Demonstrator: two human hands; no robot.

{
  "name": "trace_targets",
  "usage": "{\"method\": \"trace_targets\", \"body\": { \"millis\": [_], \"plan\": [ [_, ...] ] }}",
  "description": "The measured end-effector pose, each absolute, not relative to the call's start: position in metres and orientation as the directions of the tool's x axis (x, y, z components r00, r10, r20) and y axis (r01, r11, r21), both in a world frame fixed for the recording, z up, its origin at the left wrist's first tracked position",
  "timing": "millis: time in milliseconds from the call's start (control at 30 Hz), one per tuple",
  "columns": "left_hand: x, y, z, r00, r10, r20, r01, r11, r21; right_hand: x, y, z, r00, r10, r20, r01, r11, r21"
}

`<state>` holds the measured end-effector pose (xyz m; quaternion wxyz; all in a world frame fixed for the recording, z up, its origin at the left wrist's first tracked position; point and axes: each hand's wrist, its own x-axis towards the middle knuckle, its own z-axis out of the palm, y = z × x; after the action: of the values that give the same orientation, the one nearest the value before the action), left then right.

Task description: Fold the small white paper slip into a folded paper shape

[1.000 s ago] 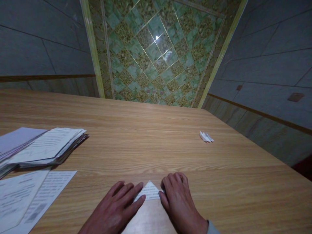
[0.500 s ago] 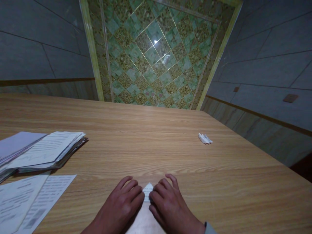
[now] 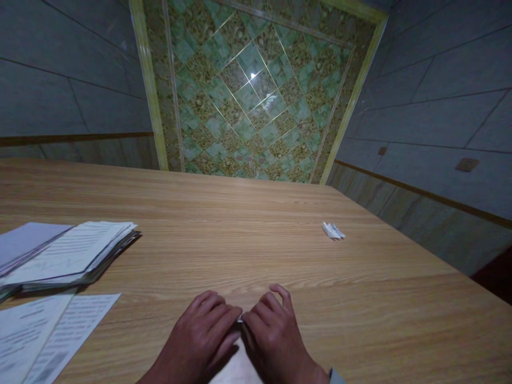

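Between my two hands, at the near middle of the wooden table (image 3: pixel 224 250), is a small piece of folded paper (image 3: pixel 240 319); just a thin white sliver of it shows at the fingertips. My left hand (image 3: pixel 202 333) has its fingers bent and pressed together on the paper's left side. My right hand (image 3: pixel 274 330) grips the right side with curled fingers, its little finger lifted away. Most of the paper is hidden behind the fingers.
A stack of printed papers (image 3: pixel 76 250) lies at the left, with loose printed sheets (image 3: pixel 78 325) in front of it. Small folded white paper pieces (image 3: pixel 333 231) sit at the far right. Tiled walls rise beyond the table's edges.
The paper's triangular tip, visible between my hands before, is now out of sight. My left fingers have moved closer to the right ones. The whole view has shifted slightly.
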<state>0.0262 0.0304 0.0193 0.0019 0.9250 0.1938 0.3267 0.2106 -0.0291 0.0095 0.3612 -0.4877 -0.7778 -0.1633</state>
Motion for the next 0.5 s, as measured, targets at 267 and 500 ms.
{"method": "trace_targets", "body": {
  "millis": [267, 500],
  "plan": [
    [0.008, 0.048, 0.026, 0.717, 0.416, 0.559, 0.266, -0.905, 0.333, 0.220, -0.031, 0.024, -0.211, 0.680, 0.702, 0.785, 0.546, -0.294],
    [0.000, 0.060, 0.037, 0.724, 0.471, 0.504, 0.243, -0.858, 0.453, 0.243, -0.033, 0.027, -0.157, 0.813, 0.560, 0.710, 0.487, -0.509]
  ]
}}
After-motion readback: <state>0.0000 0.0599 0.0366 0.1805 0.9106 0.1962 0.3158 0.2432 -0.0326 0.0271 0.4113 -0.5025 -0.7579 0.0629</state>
